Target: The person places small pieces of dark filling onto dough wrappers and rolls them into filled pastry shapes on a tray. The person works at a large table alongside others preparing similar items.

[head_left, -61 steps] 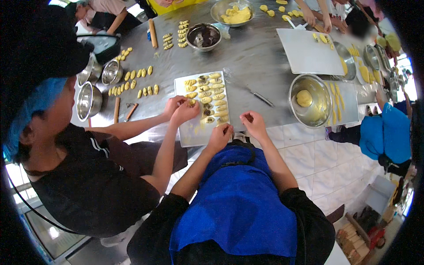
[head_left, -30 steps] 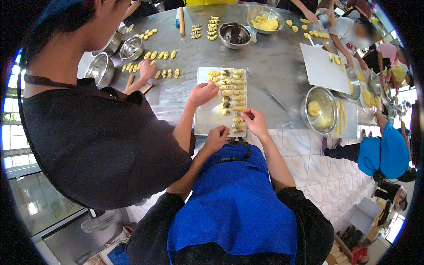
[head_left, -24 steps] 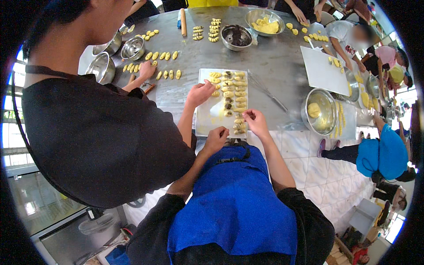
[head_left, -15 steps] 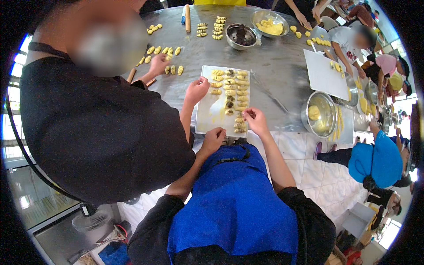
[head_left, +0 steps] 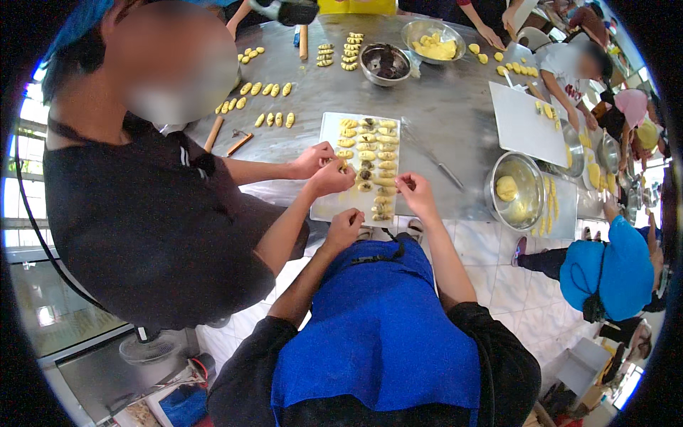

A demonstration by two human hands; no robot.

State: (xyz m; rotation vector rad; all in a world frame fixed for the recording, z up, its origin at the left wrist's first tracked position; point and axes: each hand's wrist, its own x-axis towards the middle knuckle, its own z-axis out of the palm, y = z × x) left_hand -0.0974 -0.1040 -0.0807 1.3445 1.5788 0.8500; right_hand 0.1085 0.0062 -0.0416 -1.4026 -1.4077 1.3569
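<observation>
In front of me lies a white tray (head_left: 329, 203) with three columns of small yellow dough rolls (head_left: 386, 156), some marked with dark filling. Its near end reaches past the table edge. My left hand (head_left: 346, 228) is closed at the tray's near edge, fingertips pressed together. At the tray's right edge, my right hand (head_left: 415, 191) is closed in a pinch. Whatever either hand may hold is hidden. From the left, a co-worker's two hands (head_left: 331, 176) meet over the tray's left column, with a yellow dough roll (head_left: 343, 166) at the fingers.
Right of the tray lies a thin metal tool (head_left: 449, 176). Further right stand a steel bowl with dough (head_left: 514, 206) and a white board (head_left: 523, 128). Beyond the tray are a bowl of dark filling (head_left: 385, 64), a bowl of yellow dough (head_left: 430, 44) and rows of dough rolls (head_left: 274, 119).
The co-worker's hand has come from the loose rolls on the table to the tray, beside their other hand. A dark object has appeared at the top edge. My hands keep their places.
</observation>
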